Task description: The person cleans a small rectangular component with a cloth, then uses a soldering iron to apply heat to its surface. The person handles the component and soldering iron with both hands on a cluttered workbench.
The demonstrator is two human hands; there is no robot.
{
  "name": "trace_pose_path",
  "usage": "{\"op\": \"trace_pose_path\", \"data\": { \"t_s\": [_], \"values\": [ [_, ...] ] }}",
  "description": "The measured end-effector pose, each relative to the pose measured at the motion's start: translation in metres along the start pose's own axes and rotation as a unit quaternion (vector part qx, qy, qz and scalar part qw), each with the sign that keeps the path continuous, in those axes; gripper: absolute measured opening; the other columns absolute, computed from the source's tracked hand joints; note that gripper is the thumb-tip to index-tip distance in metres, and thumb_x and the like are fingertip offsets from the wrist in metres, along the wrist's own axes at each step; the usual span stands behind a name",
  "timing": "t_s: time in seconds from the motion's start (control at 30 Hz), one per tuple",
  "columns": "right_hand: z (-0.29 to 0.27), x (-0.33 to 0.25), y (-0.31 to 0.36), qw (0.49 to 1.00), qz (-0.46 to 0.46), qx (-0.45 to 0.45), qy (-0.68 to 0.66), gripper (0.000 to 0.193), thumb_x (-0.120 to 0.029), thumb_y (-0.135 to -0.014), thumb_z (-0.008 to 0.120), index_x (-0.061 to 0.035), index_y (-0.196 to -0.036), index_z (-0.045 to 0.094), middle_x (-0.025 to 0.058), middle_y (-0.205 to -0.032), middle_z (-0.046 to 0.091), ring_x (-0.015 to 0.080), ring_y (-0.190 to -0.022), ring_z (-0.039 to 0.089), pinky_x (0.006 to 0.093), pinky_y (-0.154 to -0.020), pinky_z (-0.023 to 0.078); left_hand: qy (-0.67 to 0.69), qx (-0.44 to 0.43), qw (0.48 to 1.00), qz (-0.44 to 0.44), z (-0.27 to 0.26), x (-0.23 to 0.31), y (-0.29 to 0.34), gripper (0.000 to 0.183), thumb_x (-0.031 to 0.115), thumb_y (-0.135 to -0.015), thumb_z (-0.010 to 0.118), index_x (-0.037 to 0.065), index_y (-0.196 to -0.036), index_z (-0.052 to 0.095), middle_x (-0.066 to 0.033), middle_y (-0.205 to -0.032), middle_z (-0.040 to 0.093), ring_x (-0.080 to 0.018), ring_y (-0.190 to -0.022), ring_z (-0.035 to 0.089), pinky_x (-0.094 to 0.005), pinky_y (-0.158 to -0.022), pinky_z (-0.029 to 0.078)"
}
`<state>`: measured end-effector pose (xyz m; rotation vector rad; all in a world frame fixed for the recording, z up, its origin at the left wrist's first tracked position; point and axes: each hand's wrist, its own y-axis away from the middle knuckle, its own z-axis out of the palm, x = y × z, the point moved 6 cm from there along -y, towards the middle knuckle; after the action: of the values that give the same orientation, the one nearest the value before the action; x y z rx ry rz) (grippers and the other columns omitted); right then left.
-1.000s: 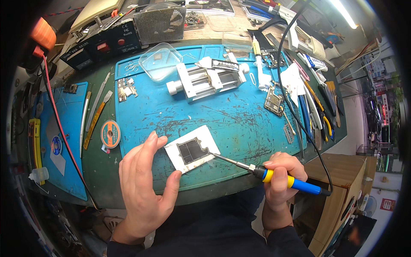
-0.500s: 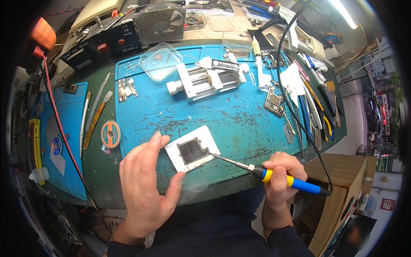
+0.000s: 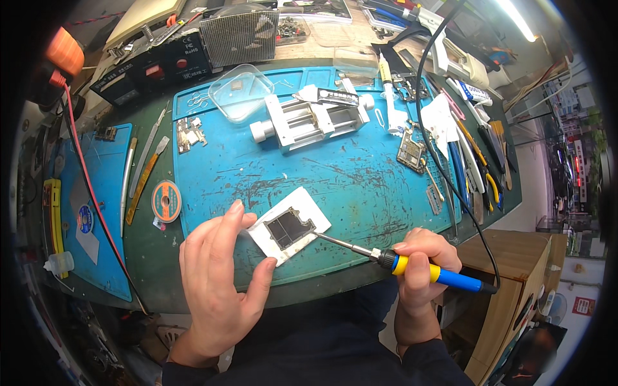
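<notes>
A small white square pad (image 3: 308, 199) lies tilted on the blue work mat, bearing a dark circuit board (image 3: 290, 226) with a notched right side. My left hand (image 3: 222, 280) holds the pad at its left side, thumb at the near corner and a fingertip at the far left corner. In my right hand (image 3: 425, 260) is a soldering iron (image 3: 455, 278) with a blue and yellow handle, gripped like a pen. Its thin tip meets the board's right edge, or hovers just over it; I cannot tell which.
Beyond the pad stands a metal clamp fixture (image 3: 315, 122) beside a clear plastic box (image 3: 241, 93). A solder wick spool (image 3: 166, 201) and knives (image 3: 148, 180) lie left. Tweezers, pliers (image 3: 492, 193) and another board (image 3: 411, 153) lie right. The iron's black cable (image 3: 473, 219) arcs down the right side.
The white pad and its board have turned slightly counterclockwise between my left thumb and fingers. The iron's tip stays at the board's right edge, and my right hand has hardly moved.
</notes>
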<state>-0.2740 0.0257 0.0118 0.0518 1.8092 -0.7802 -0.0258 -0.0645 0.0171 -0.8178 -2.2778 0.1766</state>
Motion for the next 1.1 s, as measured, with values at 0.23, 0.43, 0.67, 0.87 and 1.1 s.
{"op": "trace_pose_path", "data": {
  "t_s": [0.23,0.43,0.67,0.87,1.1],
  "values": [
    [-0.002,0.000,0.000,1.000,0.010,-0.005,0.010,0.018,-0.016,-0.090,0.070,0.0011,-0.085,0.072,0.0115,-0.072,0.073,0.0155,-0.054,0.061,0.0274,-0.051,0.045,0.001,0.001,1.000,0.000,-0.002,0.000,0.001,0.077,0.006,-0.081,0.081,-0.003,-0.150,0.048,-0.0126,-0.125,0.070,-0.0303,-0.114,0.062,-0.0423,-0.097,0.043],
    [0.001,-0.002,0.000,1.000,-0.008,-0.015,0.011,0.019,-0.017,-0.092,0.069,0.0009,-0.086,0.071,0.0112,-0.071,0.071,0.0146,-0.054,0.058,0.0278,-0.051,0.043,0.013,0.004,1.000,-0.003,-0.001,-0.002,0.002,0.075,0.005,-0.082,0.081,-0.003,-0.149,0.050,-0.0121,-0.123,0.071,-0.0305,-0.113,0.062,-0.0424,-0.096,0.044],
    [-0.003,-0.008,0.007,0.996,0.046,0.075,-0.006,0.030,-0.028,-0.099,0.059,-0.0027,-0.084,0.056,0.0047,-0.070,0.052,0.0123,-0.060,0.041,0.0296,-0.059,0.033,0.017,0.000,1.000,-0.001,-0.002,-0.001,0.004,0.063,0.001,-0.086,0.074,-0.004,-0.146,0.054,-0.0151,-0.115,0.071,-0.0298,-0.109,0.061,-0.0423,-0.098,0.049],
    [0.003,-0.002,0.002,0.998,0.043,0.033,-0.026,0.020,-0.015,-0.092,0.065,0.0010,-0.082,0.070,0.0104,-0.071,0.069,0.0131,-0.055,0.054,0.0282,-0.052,0.040,0.024,0.019,0.999,-0.009,-0.005,-0.003,0.006,0.064,0.001,-0.083,0.078,-0.003,-0.143,0.056,-0.0116,-0.112,0.073,-0.0303,-0.107,0.064,-0.0422,-0.094,0.047],
    [0.002,0.000,0.003,0.999,0.046,0.021,-0.012,0.017,-0.012,-0.090,0.064,0.0010,-0.082,0.071,0.0085,-0.069,0.067,0.0123,-0.053,0.054,0.0275,-0.051,0.040,0.052,0.031,0.998,-0.022,-0.004,-0.006,0.007,0.061,-0.003,-0.085,0.072,-0.005,-0.143,0.055,-0.0154,-0.114,0.072,-0.0308,-0.108,0.064,-0.0418,-0.098,0.049]
  ]
}}
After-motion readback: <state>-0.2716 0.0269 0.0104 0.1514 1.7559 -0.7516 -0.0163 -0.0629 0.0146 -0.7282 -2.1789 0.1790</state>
